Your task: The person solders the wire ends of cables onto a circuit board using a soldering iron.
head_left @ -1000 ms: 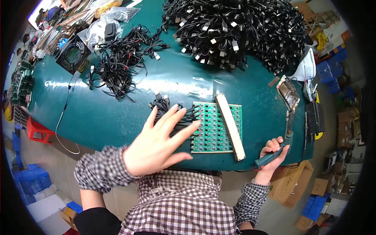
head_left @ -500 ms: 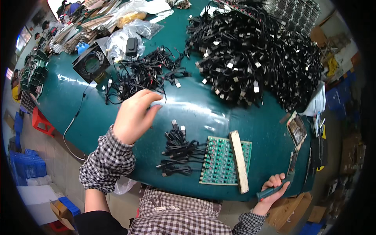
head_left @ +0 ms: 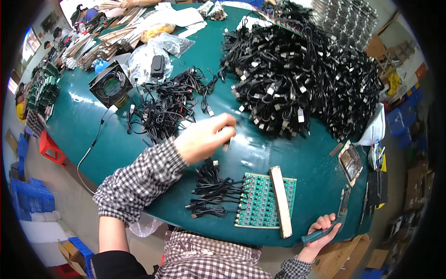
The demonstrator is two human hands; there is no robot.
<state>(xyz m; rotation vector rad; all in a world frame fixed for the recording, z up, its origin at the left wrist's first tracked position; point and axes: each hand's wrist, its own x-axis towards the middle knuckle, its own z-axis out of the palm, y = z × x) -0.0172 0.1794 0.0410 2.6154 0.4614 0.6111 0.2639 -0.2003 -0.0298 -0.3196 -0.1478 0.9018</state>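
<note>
On the table (head_left: 320, 186), under a white bar (head_left: 281, 202): circuit board (head_left: 260, 200) with cables (head_left: 211, 186) along upper left edge, none along lower stretch. Beyond cables, curled left hand (head_left: 206, 138), contents unclear; around soldering iron (head_left: 312, 237), wrapped right hand (head_left: 323, 230).

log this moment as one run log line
left hand: over table, fingers curled | right hand: holds soldering iron | board: bar across it, black cables at left edge
</note>
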